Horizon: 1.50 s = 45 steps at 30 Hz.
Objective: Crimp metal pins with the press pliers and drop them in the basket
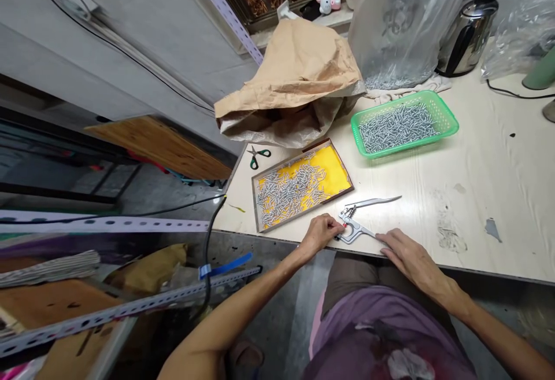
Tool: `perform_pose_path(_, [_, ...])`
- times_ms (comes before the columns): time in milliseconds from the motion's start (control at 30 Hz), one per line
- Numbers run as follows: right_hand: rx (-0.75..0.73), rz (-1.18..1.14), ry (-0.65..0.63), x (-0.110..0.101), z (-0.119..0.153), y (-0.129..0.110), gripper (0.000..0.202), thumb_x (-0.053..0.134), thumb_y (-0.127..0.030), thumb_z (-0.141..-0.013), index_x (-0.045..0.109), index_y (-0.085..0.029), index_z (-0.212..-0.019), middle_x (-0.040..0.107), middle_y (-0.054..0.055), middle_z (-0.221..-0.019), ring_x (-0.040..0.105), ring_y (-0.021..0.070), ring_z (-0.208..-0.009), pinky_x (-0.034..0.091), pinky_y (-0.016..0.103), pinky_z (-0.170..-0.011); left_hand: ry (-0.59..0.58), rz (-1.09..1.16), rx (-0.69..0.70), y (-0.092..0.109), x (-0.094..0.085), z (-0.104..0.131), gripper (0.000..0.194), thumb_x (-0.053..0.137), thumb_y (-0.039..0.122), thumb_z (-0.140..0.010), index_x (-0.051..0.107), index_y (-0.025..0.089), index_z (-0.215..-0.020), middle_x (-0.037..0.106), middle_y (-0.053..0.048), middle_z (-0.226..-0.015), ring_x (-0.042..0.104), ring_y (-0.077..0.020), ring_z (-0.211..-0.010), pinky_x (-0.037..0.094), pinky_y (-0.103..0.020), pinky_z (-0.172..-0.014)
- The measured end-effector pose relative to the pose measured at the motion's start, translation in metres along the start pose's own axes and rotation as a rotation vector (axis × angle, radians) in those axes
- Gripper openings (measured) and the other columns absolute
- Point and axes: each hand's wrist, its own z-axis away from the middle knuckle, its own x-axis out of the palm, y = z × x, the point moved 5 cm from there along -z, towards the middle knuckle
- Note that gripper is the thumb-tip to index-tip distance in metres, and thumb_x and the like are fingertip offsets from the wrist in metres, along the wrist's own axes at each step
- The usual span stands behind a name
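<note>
A pair of grey snap pliers (356, 231) lies at the table's front edge, its handles spread wide and a spring between them. My left hand (321, 233) is at the pliers' head with thumb and fingers pinched together; whatever they hold is too small to make out. A small red spot shows beside those fingertips. My right hand (405, 253) holds the end of the lower handle between thumb and fingers. Just beyond the pliers is a shallow tray (340, 176) with a yellow bottom, scattered with many small silvery metal pieces.
A green plastic basket (451, 128) of similar metal pieces stands behind. Green-handled scissors (255, 158) lie left of the tray. At the back are an open brown paper sack (299, 73), a clear plastic bag (396, 27) and a steel kettle (466, 39).
</note>
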Motion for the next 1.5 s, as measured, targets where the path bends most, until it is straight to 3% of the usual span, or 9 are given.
perform_pose_path(267, [0.017, 0.020, -0.005, 0.003, 0.001, -0.001, 0.032, 0.033, -0.017, -0.095, 0.056, -0.022, -0.115, 0.058, 0.007, -0.092, 0.062, 0.0173, -0.078, 0.054, 0.029, -0.066, -0.173, 0.105, -0.169, -0.012, 0.009, 0.002, 0.024, 0.064, 0.035, -0.072, 0.072, 0.012, -0.073, 0.066, -0.001, -0.061, 0.058, -0.0118, -0.053, 0.042, -0.019, -0.050])
perform_pose_path(400, [-0.011, 0.114, 0.038, -0.011, -0.008, 0.006, 0.033, 0.043, -0.029, -0.093, 0.051, -0.022, -0.125, 0.057, 0.013, -0.114, 0.059, 0.0245, -0.102, 0.053, 0.040, -0.082, -0.191, 0.128, -0.234, -0.013, 0.009, 0.003, 0.022, 0.065, 0.034, -0.071, 0.071, 0.013, -0.071, 0.063, 0.001, -0.056, 0.060, -0.0123, -0.053, 0.044, -0.018, -0.050])
perform_pose_path(533, [0.009, 0.373, 0.041, -0.025, -0.027, 0.023, 0.077, 0.062, -0.055, -0.079, 0.036, -0.016, -0.140, 0.039, 0.023, -0.142, 0.038, 0.0388, -0.129, 0.040, 0.054, -0.097, -0.173, 0.120, -0.259, -0.008, 0.008, 0.005, 0.017, 0.065, 0.028, -0.071, 0.070, 0.013, -0.069, 0.064, 0.001, -0.057, 0.060, -0.0121, -0.053, 0.046, -0.019, -0.051])
perform_pose_path(667, [-0.002, 0.489, -0.094, -0.015, -0.039, 0.034, 0.105, 0.072, -0.066, -0.061, 0.034, -0.010, -0.141, 0.038, 0.027, -0.142, 0.031, 0.0425, -0.133, 0.029, 0.059, -0.103, -0.163, 0.121, -0.274, -0.006, 0.008, 0.007, 0.014, 0.062, 0.024, -0.073, 0.068, 0.012, -0.067, 0.063, 0.001, -0.056, 0.061, -0.0121, -0.054, 0.046, -0.019, -0.052])
perform_pose_path(1033, [-0.009, 0.528, -0.043, -0.008, -0.034, 0.021, 0.084, 0.069, -0.048, -0.070, 0.037, -0.008, -0.136, 0.057, 0.020, -0.117, 0.050, 0.0347, -0.105, 0.036, 0.052, -0.094, -0.171, 0.076, -0.265, -0.007, 0.009, 0.009, 0.019, 0.062, 0.030, -0.078, 0.066, 0.013, -0.070, 0.061, 0.000, -0.060, 0.061, -0.0136, -0.056, 0.045, -0.021, -0.053])
perform_pose_path(1133, [-0.015, 0.495, -0.023, -0.008, -0.031, 0.018, 0.076, 0.071, -0.040, -0.069, 0.041, -0.007, -0.132, 0.057, 0.019, -0.112, 0.050, 0.0323, -0.098, 0.042, 0.045, -0.085, -0.080, -0.092, -0.134, -0.002, 0.006, 0.016, 0.020, 0.060, 0.031, -0.081, 0.065, 0.013, -0.072, 0.063, -0.003, -0.071, 0.062, -0.0158, -0.066, 0.047, -0.024, -0.060])
perform_pose_path(1267, [-0.034, 0.421, 0.011, -0.006, -0.028, 0.015, 0.060, 0.072, -0.024, -0.069, 0.049, -0.009, -0.122, 0.056, 0.015, -0.104, 0.049, 0.0291, -0.093, 0.046, 0.038, -0.074, 0.167, -0.366, 0.326, 0.030, 0.008, 0.032, 0.013, 0.057, 0.029, -0.087, 0.063, 0.019, -0.091, 0.062, -0.006, -0.097, 0.058, -0.0205, -0.094, 0.049, -0.031, -0.077])
perform_pose_path(1400, [-0.043, 0.382, 0.048, -0.002, -0.024, 0.012, 0.051, 0.070, -0.015, -0.070, 0.050, -0.012, -0.118, 0.056, 0.013, -0.100, 0.049, 0.0274, -0.091, 0.047, 0.037, -0.075, 0.091, -0.455, 0.729, 0.065, 0.034, 0.029, 0.035, 0.065, 0.030, -0.083, 0.054, 0.018, -0.114, 0.057, -0.011, -0.119, 0.052, -0.0257, -0.109, 0.046, -0.041, -0.093])
perform_pose_path(1500, [-0.030, 0.390, 0.059, -0.002, -0.020, 0.011, 0.056, 0.074, -0.021, -0.071, 0.048, -0.012, -0.120, 0.057, 0.013, -0.102, 0.050, 0.0277, -0.092, 0.047, 0.039, -0.077, -0.012, -0.499, 0.871, 0.081, 0.046, 0.015, 0.056, 0.069, 0.034, -0.079, 0.044, 0.016, -0.126, 0.053, -0.014, -0.125, 0.050, -0.0279, -0.113, 0.043, -0.043, -0.097])
